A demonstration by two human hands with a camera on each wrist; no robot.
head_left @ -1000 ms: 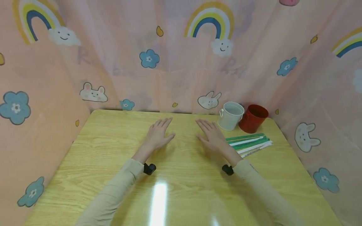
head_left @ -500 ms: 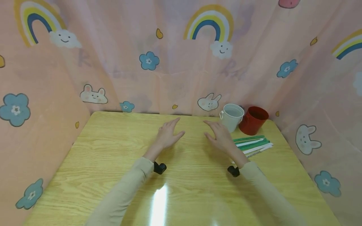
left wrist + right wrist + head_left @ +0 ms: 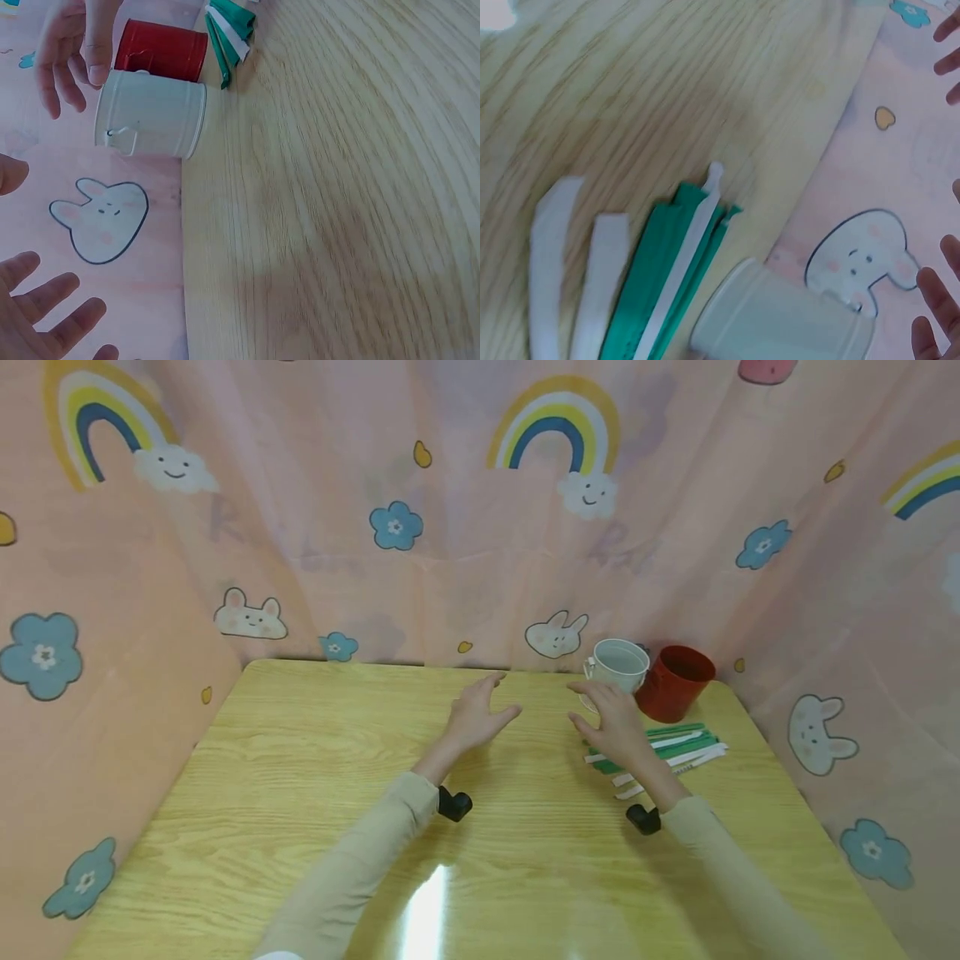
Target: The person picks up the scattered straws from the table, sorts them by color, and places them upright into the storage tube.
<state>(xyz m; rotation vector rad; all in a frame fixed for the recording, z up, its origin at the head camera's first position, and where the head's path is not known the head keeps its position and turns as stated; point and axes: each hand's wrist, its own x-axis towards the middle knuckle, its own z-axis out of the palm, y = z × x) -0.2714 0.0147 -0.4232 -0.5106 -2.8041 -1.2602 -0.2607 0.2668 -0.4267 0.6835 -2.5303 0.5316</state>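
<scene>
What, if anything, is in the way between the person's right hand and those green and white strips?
Nothing visible. The right hand is empty, and its wrist view shows the green and white strips uncovered on the table; the white bucket and red bucket stand behind them.

The right hand (image 3: 617, 728) partly hides the white bucket (image 3: 621, 667) and strips (image 3: 686, 746); the right wrist view's lower edge crops both

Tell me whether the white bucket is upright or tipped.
Upright: the white bucket stands base-down on the table, and the head view shows its mouth facing up.
</scene>
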